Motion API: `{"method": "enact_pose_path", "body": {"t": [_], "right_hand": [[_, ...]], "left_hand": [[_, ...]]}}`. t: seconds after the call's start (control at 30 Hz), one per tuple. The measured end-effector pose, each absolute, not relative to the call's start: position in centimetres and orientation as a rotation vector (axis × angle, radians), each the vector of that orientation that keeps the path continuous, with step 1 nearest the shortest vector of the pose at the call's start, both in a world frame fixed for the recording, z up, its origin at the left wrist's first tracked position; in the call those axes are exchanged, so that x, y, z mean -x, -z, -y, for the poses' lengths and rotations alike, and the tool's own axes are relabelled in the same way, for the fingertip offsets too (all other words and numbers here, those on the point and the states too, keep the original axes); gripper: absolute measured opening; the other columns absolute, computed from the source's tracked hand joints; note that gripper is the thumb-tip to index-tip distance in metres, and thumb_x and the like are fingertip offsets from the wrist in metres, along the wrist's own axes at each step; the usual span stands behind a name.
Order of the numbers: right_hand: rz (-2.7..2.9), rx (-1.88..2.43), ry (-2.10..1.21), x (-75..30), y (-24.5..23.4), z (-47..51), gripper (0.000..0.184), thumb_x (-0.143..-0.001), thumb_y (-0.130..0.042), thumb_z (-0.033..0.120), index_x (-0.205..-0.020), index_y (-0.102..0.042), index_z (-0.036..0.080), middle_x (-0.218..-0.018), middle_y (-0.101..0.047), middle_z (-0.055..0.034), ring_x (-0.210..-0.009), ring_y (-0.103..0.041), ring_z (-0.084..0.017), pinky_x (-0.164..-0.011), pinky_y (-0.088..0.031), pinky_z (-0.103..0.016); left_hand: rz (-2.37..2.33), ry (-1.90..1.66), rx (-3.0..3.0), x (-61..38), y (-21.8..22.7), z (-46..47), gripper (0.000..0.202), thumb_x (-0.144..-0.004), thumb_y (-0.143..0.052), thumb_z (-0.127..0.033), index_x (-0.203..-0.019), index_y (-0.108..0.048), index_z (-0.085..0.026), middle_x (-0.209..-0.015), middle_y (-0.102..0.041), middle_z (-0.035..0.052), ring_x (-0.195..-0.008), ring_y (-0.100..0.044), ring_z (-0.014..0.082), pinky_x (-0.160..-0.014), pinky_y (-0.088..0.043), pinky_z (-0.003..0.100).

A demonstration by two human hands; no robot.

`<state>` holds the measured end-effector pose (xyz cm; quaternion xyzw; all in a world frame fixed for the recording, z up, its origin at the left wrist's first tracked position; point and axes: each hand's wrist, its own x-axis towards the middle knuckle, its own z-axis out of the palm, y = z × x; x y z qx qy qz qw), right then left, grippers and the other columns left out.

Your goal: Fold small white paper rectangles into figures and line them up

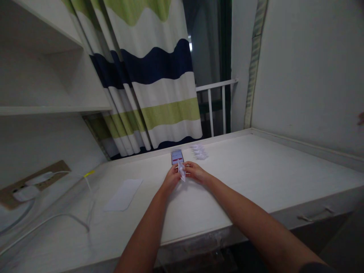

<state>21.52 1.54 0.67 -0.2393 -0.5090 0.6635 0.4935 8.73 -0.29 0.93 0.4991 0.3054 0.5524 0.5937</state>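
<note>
"While the left hand (170,180) and right hand (196,171) meet over the counter (264,170), what lies between their fingers (189,167)?"

"A folded white paper figure (181,170), pinched from both sides and held just above the counter. It tilts slightly, narrow and sharply creased, with one point rising above the fingers and another dropping below them. Finer folds are too small to make out."

"What lies beyond the fingers?"

"Just past them, a smartphone (176,156) lies flat with its screen lit, nearly touching the figure's upper point. Beyond the fingers and to the right, a small heap of folded white paper pieces (199,151) rests on the counter."

"And left of the fingers?"

"A white paper sheet (123,195) lies flat, well apart from them. Farther left, a white cable (58,222) runs across the counter toward a wall socket panel (40,184). Far beyond the fingers hangs a green, white and navy striped curtain (159,76)."
</note>
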Motion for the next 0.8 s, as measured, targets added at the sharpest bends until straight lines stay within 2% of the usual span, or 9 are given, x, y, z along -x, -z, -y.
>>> {"method": "enact_pose_path", "body": {"t": [0.2, 0.57, 0.8], "right_hand": [[1.234, 0.626, -1.602, -21.64, -0.66, -1.69, 0.023, -0.054, -0.066, 0.027, -0.071, -0.053, 0.018, -0.071, -0.057, 0.0010, -0.068, -0.054, -0.012, -0.065, -0.042, -0.027], [1.208, 0.598, -1.661, -21.65, -0.98, -1.26, 0.022, -0.055, -0.065, 0.026, -0.070, -0.050, 0.019, -0.069, -0.058, 0.0023, -0.066, -0.054, -0.012, -0.065, -0.042, -0.027], [1.230, 0.661, -1.641, -21.69, -0.31, -1.95, 0.022, -0.056, -0.065, 0.027, -0.071, -0.052, 0.017, -0.068, -0.058, 0.0022, -0.064, -0.054, -0.010, -0.059, -0.040, -0.023]], "left_hand": [[-0.767, -1.278, -1.093, -8.33, -1.05, 0.11, 0.030, -0.056, -0.061, -0.019, -0.085, -0.056, -0.016, -0.075, -0.061, 0.0028, -0.068, -0.056, 0.0133, -0.064, -0.043, 0.026], [-0.786, -1.277, -1.124, -8.52, -1.41, 0.49, 0.026, -0.059, -0.058, -0.019, -0.085, -0.056, -0.016, -0.076, -0.062, 0.0028, -0.068, -0.058, 0.0132, -0.066, -0.045, 0.026], [-0.907, -1.274, -1.123, -8.09, -0.82, -0.29, 0.029, -0.061, -0.062, -0.035, -0.080, -0.054, -0.014, -0.069, -0.062, 0.0036, -0.060, -0.059, 0.0142, -0.061, -0.046, 0.027]]}}
